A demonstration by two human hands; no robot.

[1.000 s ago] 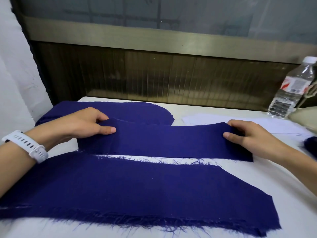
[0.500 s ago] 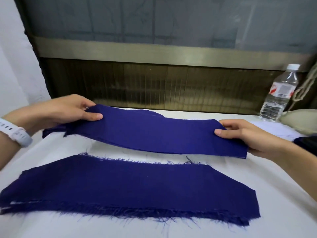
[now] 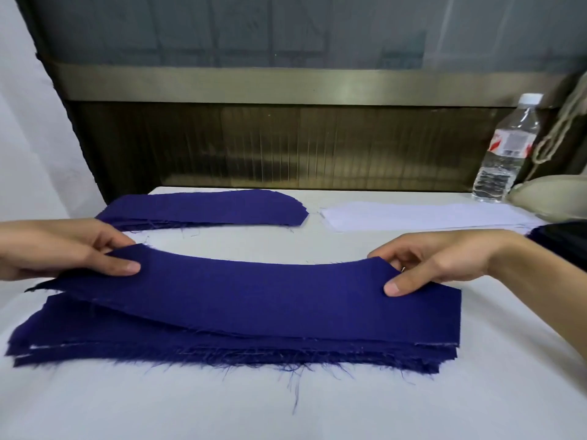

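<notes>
**Stacking cut cloth: top piece held over the stack.** The fingers (image 3: 125, 266) of my left hand (image 3: 63, 246) pinch the left end of a cut piece of navy cloth (image 3: 254, 293), with the thumb on top and the others curled at its far edge. My right hand (image 3: 444, 258) pinches the right end in the same way, thumb pressed on the upper face.

The piece is a long strip with a curved far edge, spread between both hands and sagging a little at its middle. It hangs directly over a stack of like navy pieces (image 3: 127, 344) on the white desk (image 3: 286, 408). Its left end is raised, and a gap shows beneath it. Its right end is low, either touching the stack or just above it; I cannot tell which. The stack's frayed near edges are roughly flush, not exactly so.

Farther back lies a second pile of navy pieces (image 3: 206, 206) with a rounded end. Near it to the right is a flat pile of white pieces (image 3: 413, 214). A clear water bottle (image 3: 505, 150) stands upright at the far right.

Progress, as I judge it: several pieces are already stacked and this one is nearly placed. Left to do: lower the left end, square the edges with the stack and let go. The far pile may follow.
</notes>
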